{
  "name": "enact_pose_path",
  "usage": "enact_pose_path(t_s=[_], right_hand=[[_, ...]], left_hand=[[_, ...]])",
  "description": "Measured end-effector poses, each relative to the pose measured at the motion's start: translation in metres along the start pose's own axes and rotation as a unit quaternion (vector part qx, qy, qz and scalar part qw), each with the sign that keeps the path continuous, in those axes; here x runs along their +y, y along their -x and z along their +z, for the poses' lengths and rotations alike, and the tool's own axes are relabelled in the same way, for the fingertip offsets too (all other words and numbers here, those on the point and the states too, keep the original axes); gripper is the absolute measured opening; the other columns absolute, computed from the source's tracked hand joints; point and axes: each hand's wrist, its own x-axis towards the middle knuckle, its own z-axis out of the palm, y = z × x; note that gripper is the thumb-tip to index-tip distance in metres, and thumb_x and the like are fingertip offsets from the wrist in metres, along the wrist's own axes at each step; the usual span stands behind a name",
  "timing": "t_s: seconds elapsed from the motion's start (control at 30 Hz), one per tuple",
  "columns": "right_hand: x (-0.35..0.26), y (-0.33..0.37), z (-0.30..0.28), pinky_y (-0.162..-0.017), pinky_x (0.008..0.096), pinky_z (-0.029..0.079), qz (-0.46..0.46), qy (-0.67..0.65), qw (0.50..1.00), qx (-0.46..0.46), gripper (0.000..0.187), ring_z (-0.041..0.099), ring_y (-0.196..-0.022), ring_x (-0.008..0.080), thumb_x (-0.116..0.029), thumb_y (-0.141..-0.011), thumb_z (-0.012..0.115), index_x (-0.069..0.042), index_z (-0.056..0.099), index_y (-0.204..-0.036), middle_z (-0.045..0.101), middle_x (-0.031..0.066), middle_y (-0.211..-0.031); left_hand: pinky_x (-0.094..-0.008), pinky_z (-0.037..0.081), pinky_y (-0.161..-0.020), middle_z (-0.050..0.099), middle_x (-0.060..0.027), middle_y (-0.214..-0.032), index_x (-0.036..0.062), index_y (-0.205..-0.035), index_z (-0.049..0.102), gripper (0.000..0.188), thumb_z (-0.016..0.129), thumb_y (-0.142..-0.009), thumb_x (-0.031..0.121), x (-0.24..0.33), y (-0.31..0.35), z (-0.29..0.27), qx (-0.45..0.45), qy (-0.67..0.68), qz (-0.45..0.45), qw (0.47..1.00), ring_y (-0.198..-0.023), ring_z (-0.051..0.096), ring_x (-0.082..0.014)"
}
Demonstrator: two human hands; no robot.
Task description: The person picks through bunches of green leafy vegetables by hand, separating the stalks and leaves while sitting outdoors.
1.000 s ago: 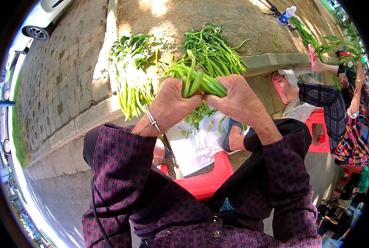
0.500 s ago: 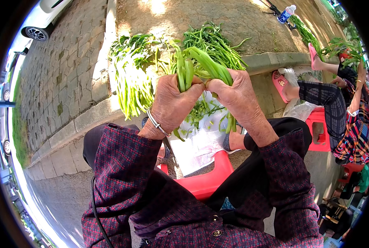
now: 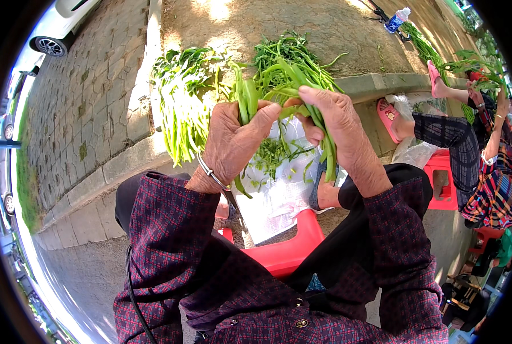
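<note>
My left hand [image 3: 233, 137] is closed round a small bunch of thick pale-green vegetable stems [image 3: 246, 98], and one long stem hangs below its wrist. Beside it, my right hand [image 3: 344, 129] grips more green stems [image 3: 328, 156] that run up past the thumb and hang under the palm. A light-green piece [image 3: 293, 109] bridges the gap between the two hands. Beneath them lies a white plastic sheet [image 3: 270, 218] with leafy trimmings [image 3: 274, 156] scattered on it. Beyond the left hand rests a heap of long-stemmed greens [image 3: 178, 114]; a darker leafy heap [image 3: 293, 54] sits farther off.
A red plastic stool [image 3: 284, 252] shows between my knees. A stone curb [image 3: 365, 86] runs across behind the sheet. To the right, another person in pink slippers [image 3: 389, 117] handles greens near a red stool [image 3: 441, 178]. A bottle [image 3: 397, 20] stands at the far right.
My right hand has turned and opened its fingers a little, and its stems now stand more upright. The left hand has shifted slightly left. The other person's hands have moved together at the greens.
</note>
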Motion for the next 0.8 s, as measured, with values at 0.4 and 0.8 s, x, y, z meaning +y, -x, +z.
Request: enact_pose_path(t_s=[0.4, 0.8], right_hand=[[-0.005, 0.0, 0.001, -0.041, 0.0189, 0.033, -0.011, 0.075, 0.997, -0.005, 0.038, 0.041, -0.042, 0.0046, -0.029, -0.09, 0.051, 0.007, 0.063, -0.093, 0.054, 0.0007, -0.062], [0.002, 0.0, 0.002, -0.039, 0.0206, 0.032, -0.001, 0.133, 0.99, -0.046, 0.037, 0.042, -0.042, 0.0041, -0.033, -0.087, 0.057, 0.001, 0.065, -0.075, 0.052, 0.0003, -0.056]], left_hand=[[-0.0194, 0.029, -0.041, 0.049, 0.0029, -0.061, -0.0005, -0.094, 0.067, 0.016, 0.061, -0.085, 0.011, -0.004, -0.002, -0.005, 0.105, 0.079, 0.008, 0.991, -0.047, 0.039, -0.0023], [-0.0187, 0.037, -0.052, 0.052, 0.0072, -0.065, -0.0013, -0.101, 0.065, 0.019, 0.063, -0.084, 0.008, -0.009, -0.001, 0.0, 0.098, -0.108, 0.101, 0.984, -0.059, 0.044, -0.0009]])
